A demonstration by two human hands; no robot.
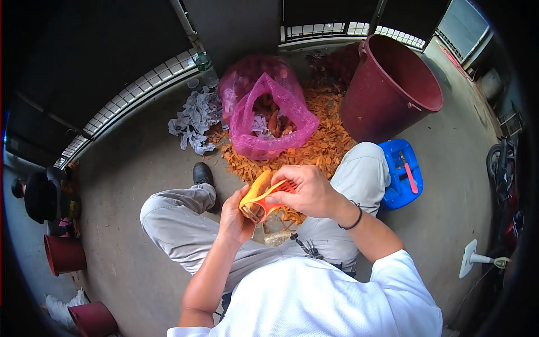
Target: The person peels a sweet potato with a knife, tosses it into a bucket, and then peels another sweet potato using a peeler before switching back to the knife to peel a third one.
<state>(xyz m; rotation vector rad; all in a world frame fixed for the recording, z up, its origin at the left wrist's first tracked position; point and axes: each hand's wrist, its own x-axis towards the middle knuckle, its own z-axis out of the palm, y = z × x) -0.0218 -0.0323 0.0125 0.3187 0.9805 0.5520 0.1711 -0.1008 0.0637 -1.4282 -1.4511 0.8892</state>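
Note:
My left hand (235,218) is closed around the lower part of a yellow-orange peeled root, which looks like a sweet potato (260,183), tilted upward. My right hand (307,192) grips an orange peeler (273,202) with a slotted handle. The peeler's head lies against the lower part of the sweet potato, near the left fingers. Below both hands, a heap of orange peels (323,143) covers the floor. Beyond them stands an open pink mesh bag (264,143) with reddish-orange roots (274,122) and paper inside.
A large maroon bin (368,104) leans at the back right. By my right knee sits a blue plastic stool (400,188) with a pink-handled tool (411,178) on it. Crumpled paper (197,118) and a plastic bottle (206,68) are back left; maroon buckets (66,255) stand left.

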